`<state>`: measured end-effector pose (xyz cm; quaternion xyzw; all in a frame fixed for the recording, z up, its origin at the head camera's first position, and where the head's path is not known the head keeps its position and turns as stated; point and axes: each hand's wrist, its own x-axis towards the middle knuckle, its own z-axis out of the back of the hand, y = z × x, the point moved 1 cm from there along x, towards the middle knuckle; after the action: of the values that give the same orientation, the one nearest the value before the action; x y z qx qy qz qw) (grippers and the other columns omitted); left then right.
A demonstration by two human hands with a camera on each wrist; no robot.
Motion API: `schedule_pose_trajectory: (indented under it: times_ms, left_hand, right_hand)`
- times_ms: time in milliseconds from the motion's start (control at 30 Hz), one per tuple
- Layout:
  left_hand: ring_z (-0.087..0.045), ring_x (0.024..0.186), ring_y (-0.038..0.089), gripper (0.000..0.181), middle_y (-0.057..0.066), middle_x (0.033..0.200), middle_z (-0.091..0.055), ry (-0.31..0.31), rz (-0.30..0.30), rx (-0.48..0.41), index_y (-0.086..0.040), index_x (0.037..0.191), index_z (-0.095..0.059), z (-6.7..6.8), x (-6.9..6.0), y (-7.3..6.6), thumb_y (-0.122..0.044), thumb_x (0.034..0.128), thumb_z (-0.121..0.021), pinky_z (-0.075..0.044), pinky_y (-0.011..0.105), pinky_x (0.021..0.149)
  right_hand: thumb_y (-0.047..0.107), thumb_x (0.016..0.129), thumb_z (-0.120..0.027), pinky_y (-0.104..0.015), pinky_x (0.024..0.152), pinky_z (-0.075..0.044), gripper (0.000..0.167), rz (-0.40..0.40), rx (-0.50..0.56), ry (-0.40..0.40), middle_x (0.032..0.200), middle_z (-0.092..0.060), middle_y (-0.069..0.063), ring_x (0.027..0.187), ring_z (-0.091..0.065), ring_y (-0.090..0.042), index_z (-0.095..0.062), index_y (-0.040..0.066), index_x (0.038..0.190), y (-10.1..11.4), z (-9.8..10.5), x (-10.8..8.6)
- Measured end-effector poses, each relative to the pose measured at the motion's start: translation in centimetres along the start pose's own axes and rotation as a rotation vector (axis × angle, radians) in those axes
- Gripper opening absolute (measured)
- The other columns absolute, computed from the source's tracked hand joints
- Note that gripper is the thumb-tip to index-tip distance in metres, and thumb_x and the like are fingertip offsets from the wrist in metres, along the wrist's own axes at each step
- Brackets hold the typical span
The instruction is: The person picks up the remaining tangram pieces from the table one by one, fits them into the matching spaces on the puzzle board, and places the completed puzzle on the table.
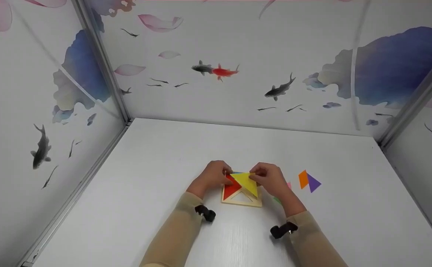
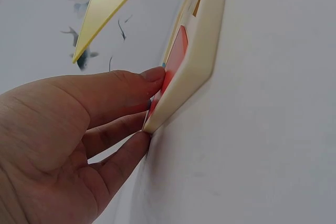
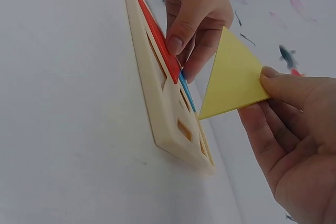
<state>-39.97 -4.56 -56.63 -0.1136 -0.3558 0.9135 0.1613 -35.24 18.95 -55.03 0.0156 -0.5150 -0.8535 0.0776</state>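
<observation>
White tabletop (image 1: 156, 148): red piece (image 1: 231, 190) and seemingly blue piece (image 3: 186, 90) sit in the tray (image 1: 240, 203) left fingers (image 2: 154, 73) clamp; right fingers (image 3: 283, 85) pinch yellow piece (image 3: 233, 80); orange (image 1: 303, 180), purple (image 1: 313, 183), pink (image 1: 289, 185), green (image 1: 277, 200) remain toward the right edge.

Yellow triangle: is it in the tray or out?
Out: the right hand pinches the yellow triangle; the left wrist view shows it clear of the tray.
</observation>
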Motion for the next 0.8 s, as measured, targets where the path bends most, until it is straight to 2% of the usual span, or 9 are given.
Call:
schedule_pose_trajectory:
  times_ms: [267,533,800]
  left_hand:
    - [-0.059,0.103,0.019,0.038,0.0,0.115,-0.069,0.005,0.016,-0.012,-0.014,0.125,-0.078,-0.18,0.1,0.03,-0.019,0.088,-0.087,-0.057,0.035,0.099]
    - [-0.06,0.105,0.019,0.035,-0.001,0.116,-0.07,-0.012,0.027,0.006,-0.014,0.125,-0.078,-0.2,0.0,0.02,-0.024,0.0919,-0.085,-0.057,0.036,0.1]
    - [-0.06,0.106,0.019,0.039,-0.002,0.117,-0.07,-0.016,0.046,-0.028,-0.017,0.124,-0.079,-0.18,-0.11,-0.08,-0.025,0.0873,-0.09,-0.058,0.036,0.102]
  right_hand:
    - [0.009,0.097,-0.077,-0.03,0.079,-0.064,0.006,-0.025,-0.026,0.062,0.095,-0.073,-0.006,0.083,-0.068,-0.02,-0.076,0.013,0.101,-0.57,-0.38,0.0]
    - [0.009,0.096,-0.078,-0.029,0.076,-0.063,0.007,0.01,-0.101,0.107,0.091,-0.072,-0.003,0.079,-0.066,-0.021,-0.076,0.015,0.1,-0.72,-0.61,-0.13]
    - [0.011,0.096,-0.079,-0.027,0.075,-0.059,0.01,0.029,-0.185,0.144,0.092,-0.07,0.0,0.082,-0.063,-0.021,-0.076,0.021,0.1,-0.36,-0.7,-0.28]
